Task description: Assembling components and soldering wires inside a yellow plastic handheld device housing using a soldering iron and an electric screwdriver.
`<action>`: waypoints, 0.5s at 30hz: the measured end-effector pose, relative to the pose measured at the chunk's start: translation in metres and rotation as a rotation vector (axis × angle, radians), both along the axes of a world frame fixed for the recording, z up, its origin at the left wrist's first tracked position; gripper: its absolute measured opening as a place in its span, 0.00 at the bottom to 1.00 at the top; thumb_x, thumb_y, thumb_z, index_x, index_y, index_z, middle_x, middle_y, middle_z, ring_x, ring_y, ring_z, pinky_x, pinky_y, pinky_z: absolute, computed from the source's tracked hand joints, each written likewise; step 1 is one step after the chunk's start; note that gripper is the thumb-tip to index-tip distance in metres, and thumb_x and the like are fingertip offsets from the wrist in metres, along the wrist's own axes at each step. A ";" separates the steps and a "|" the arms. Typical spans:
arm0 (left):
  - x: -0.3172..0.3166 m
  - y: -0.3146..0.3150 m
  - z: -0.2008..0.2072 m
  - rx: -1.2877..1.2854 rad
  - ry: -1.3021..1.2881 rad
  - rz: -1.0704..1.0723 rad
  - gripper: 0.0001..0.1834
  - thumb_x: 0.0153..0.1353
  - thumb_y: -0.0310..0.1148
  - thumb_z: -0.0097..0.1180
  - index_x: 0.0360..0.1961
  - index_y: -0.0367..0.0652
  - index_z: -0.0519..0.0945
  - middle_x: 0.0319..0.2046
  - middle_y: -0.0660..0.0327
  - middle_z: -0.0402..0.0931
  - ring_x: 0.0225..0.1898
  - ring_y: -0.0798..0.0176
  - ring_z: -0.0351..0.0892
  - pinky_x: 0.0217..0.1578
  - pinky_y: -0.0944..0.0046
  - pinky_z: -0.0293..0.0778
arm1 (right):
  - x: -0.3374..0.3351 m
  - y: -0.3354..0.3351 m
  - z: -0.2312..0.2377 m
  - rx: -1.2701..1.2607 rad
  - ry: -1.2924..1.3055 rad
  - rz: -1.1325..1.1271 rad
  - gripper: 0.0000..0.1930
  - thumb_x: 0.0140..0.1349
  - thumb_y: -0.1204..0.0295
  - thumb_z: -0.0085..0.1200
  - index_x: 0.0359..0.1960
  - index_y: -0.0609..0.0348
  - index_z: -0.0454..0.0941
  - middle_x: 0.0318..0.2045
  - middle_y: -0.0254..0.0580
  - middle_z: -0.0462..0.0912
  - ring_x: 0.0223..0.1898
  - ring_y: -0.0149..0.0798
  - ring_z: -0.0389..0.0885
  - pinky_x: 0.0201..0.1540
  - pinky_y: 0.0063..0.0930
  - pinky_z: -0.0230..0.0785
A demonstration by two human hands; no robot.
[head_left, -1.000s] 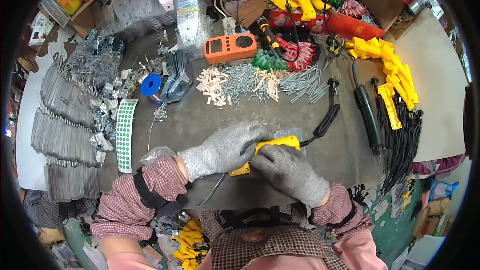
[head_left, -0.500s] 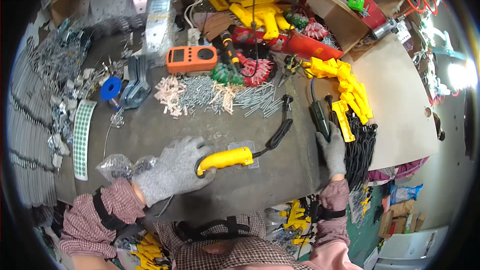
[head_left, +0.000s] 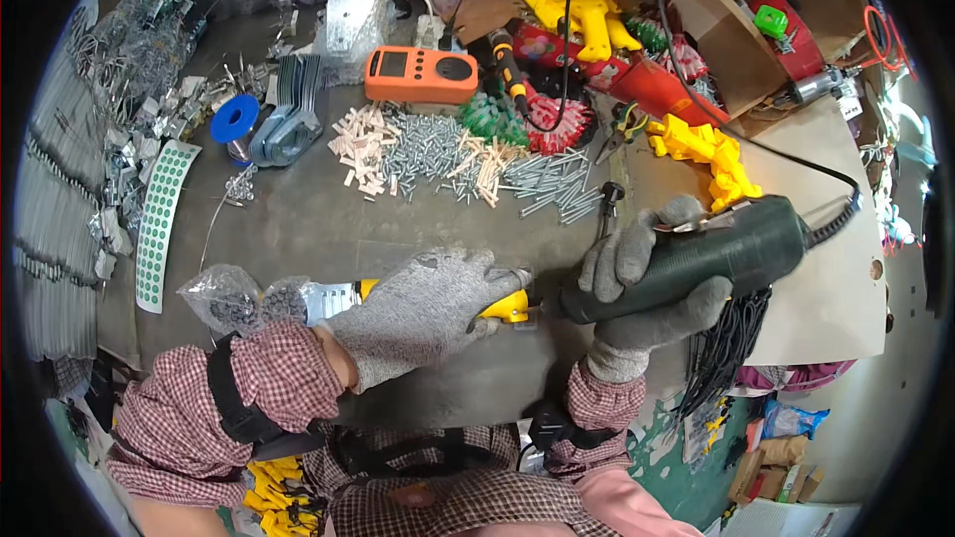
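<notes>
My left hand [head_left: 428, 308], in a grey glove, is wrapped over a yellow tool handle [head_left: 509, 307] low above the dark worktable [head_left: 298, 229]. A shiny flat metal piece [head_left: 333, 300] shows at the handle's left end. My right hand [head_left: 647, 283], gloved too, grips a dark green electric screwdriver [head_left: 696, 264] with a coiled black cord at its rear. The screwdriver lies almost level, its nose pointing left at the handle's right end. Whether its tip touches the handle I cannot tell. Just beyond my right hand a black plug [head_left: 610, 196] shows.
Behind the hands lie piles of screws [head_left: 428, 154] and pale pegs [head_left: 363, 149], an orange multimeter [head_left: 422, 75] and pliers [head_left: 623, 129]. Yellow handle shells [head_left: 701, 154] and black cords [head_left: 731, 358] are on the right. A blue spool [head_left: 235, 118] and green-dotted sticker sheet [head_left: 164, 229] sit left.
My right hand has lifted the electric screwdriver and brought it left to the yellow handle. My left hand has moved right along with the handle and now covers its middle. The view has shifted slightly.
</notes>
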State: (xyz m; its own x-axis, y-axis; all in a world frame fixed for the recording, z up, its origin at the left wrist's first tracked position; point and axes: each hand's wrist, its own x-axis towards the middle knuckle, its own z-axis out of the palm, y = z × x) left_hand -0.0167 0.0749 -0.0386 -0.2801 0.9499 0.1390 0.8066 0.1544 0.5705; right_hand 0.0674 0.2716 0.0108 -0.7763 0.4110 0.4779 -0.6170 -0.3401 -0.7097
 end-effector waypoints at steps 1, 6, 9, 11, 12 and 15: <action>0.001 0.000 -0.003 0.032 0.011 0.014 0.35 0.61 0.37 0.60 0.71 0.48 0.68 0.46 0.47 0.75 0.48 0.41 0.78 0.48 0.45 0.76 | 0.000 0.000 -0.003 -0.004 -0.012 -0.002 0.43 0.58 0.30 0.56 0.62 0.53 0.66 0.26 0.37 0.74 0.16 0.35 0.72 0.18 0.31 0.68; -0.001 -0.001 -0.009 0.095 -0.011 0.006 0.35 0.60 0.34 0.60 0.70 0.46 0.70 0.50 0.47 0.77 0.50 0.42 0.78 0.49 0.46 0.76 | -0.005 -0.003 -0.010 -0.018 0.003 0.108 0.42 0.59 0.33 0.59 0.61 0.55 0.65 0.27 0.40 0.78 0.19 0.38 0.78 0.23 0.35 0.76; 0.000 -0.003 0.003 0.030 -0.058 0.025 0.36 0.59 0.33 0.61 0.70 0.45 0.70 0.52 0.47 0.78 0.51 0.43 0.78 0.50 0.47 0.76 | -0.005 0.001 -0.005 0.054 0.005 0.209 0.38 0.58 0.38 0.64 0.55 0.55 0.66 0.30 0.44 0.80 0.23 0.41 0.81 0.27 0.38 0.79; -0.001 0.001 0.005 0.042 -0.062 0.025 0.36 0.57 0.31 0.60 0.70 0.45 0.70 0.52 0.47 0.78 0.51 0.43 0.78 0.52 0.47 0.76 | -0.003 0.008 0.004 0.145 -0.011 0.430 0.35 0.56 0.41 0.69 0.50 0.54 0.66 0.31 0.46 0.81 0.26 0.44 0.82 0.31 0.42 0.80; 0.000 0.001 0.006 0.047 -0.069 0.020 0.36 0.57 0.31 0.60 0.70 0.45 0.70 0.52 0.47 0.78 0.51 0.43 0.78 0.52 0.47 0.76 | 0.001 0.014 -0.001 0.196 0.009 0.530 0.35 0.52 0.46 0.75 0.47 0.53 0.66 0.35 0.49 0.82 0.29 0.48 0.84 0.35 0.45 0.81; -0.001 0.001 0.004 0.032 -0.084 0.029 0.36 0.58 0.30 0.58 0.70 0.44 0.69 0.53 0.48 0.78 0.52 0.43 0.77 0.53 0.49 0.75 | -0.013 0.020 -0.016 0.109 0.121 0.843 0.17 0.59 0.66 0.69 0.42 0.63 0.78 0.36 0.60 0.84 0.34 0.58 0.85 0.41 0.49 0.79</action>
